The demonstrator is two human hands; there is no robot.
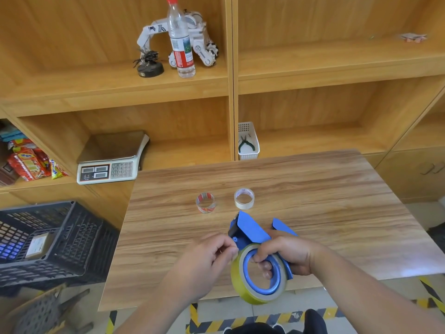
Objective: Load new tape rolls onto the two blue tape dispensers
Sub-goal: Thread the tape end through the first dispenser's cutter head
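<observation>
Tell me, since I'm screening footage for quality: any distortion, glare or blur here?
Head view: wide-angle bowing bends the shelves and table edges; a pale glare patch sits on the table's right corner; the edges look softer, while hands and the tape dispenser stay sharp.

A: The table (313, 189) looks like wood-grain laminate, smooth, with a soft sheen near its right edge.

B: And the dispenser (250, 229)?

A: Blue plastic, matt. The roll (255, 296) on it is glossy, yellowish tape on a grey card core.

B: The two spare rolls?

A: The clear roll (205, 202) is shiny, see-through film; the pale roll (244, 198) looks duller, creamy.

B: The shelves (120, 85)?

A: Same wood finish, matt. The crate (60, 239) is dark perforated plastic.
</observation>
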